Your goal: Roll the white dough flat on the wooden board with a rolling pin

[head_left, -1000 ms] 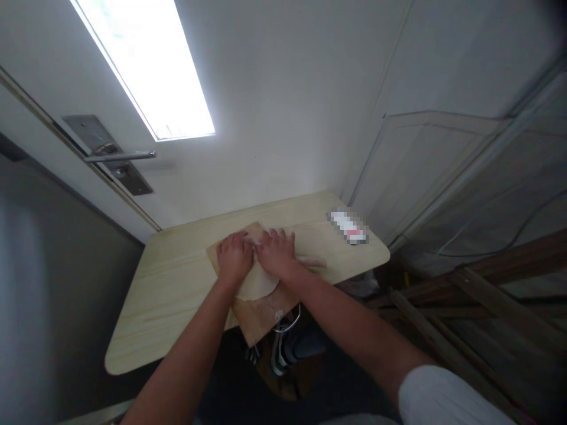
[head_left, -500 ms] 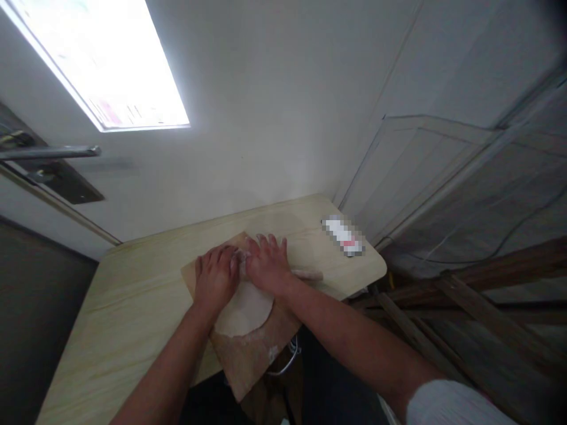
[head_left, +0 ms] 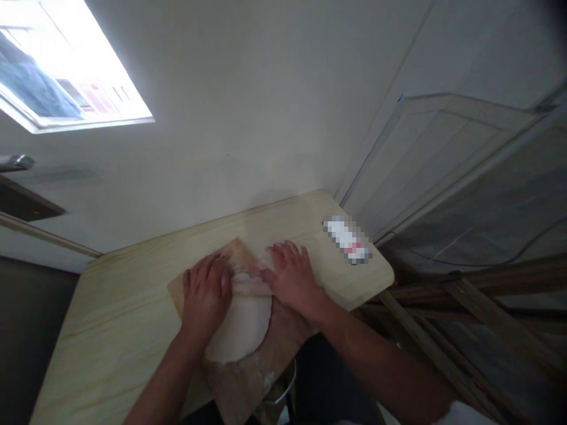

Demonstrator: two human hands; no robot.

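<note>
A flat, pale sheet of dough (head_left: 241, 330) with a rounded near edge lies on a brown wooden board (head_left: 237, 386). Across its far part runs a light wooden rolling pin (head_left: 251, 287), whose middle shows between my hands. My left hand (head_left: 206, 289) rests over the pin's left part, fingers curled forward and pressed together. Over the right part lies my right hand (head_left: 295, 280), its palm on the pin and its floury fingers reaching past it. Both ends of the pin are hidden under the hands.
The board sits at a slant on a light wood-grain table (head_left: 115, 330) and juts over its near edge. A blurred-out flat object (head_left: 348, 239) lies at the table's right end. A white door (head_left: 212, 136) rises behind; wooden beams (head_left: 443, 348) stand at the right.
My hands have moved apart along the rolling pin, baring its middle. The right hand has shifted right and now covers the pin's right end. The view has turned slightly right.
</note>
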